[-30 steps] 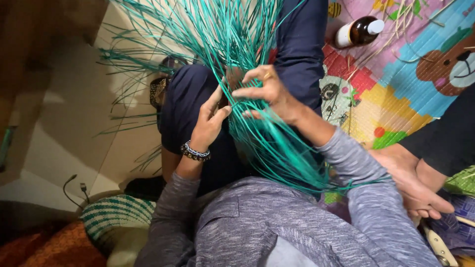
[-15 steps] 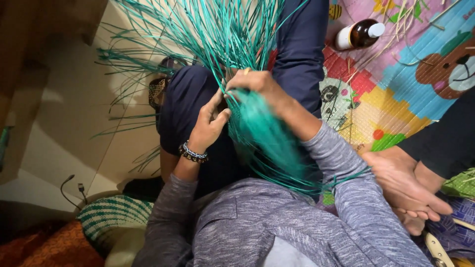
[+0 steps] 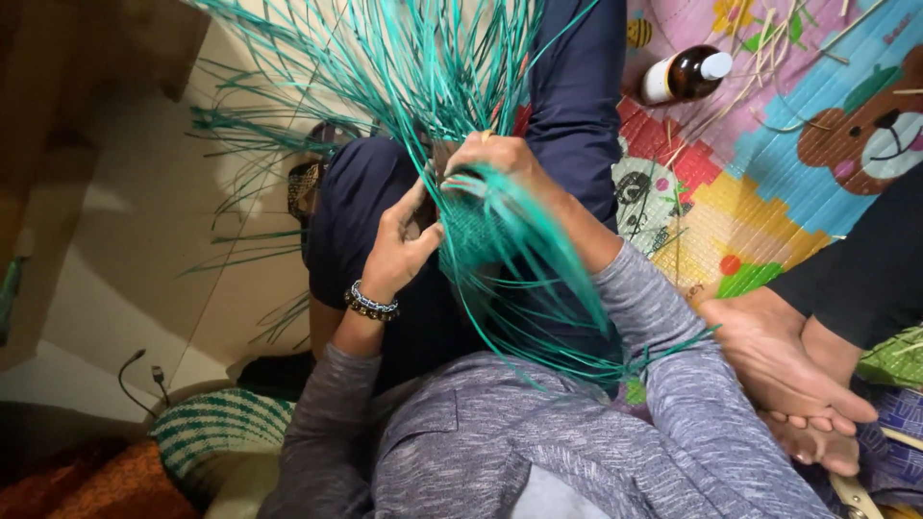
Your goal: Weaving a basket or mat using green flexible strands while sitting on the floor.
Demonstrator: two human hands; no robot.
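Up and to the right of your right hand (image 3: 505, 163), a brown bottle (image 3: 685, 75) with a white cap lay on its side on the colourful play mat (image 3: 769, 163); what it held could not be told. Pale loose straw strands (image 3: 760, 58) were scattered just beside it.

Your right hand was closed around a bunch of teal strands (image 3: 423, 67), and more of them spilled down over your grey sleeve (image 3: 692, 394) in a blurred sweep. Your left hand (image 3: 399, 250), with a beaded bracelet (image 3: 370, 303) at the wrist, sat just beside and below the right, fingers bent and pressed against a small woven teal patch (image 3: 471, 235) between the 2 hands, above your dark-trousered knee. The strands were thin, flat and glossy, fanning out stiffly above both hands. Well to the lower right of your right hand, another person's bare feet (image 3: 798, 375) rested on the mat. Below your left hand lay a green-and-white woven basket (image 3: 216, 428).
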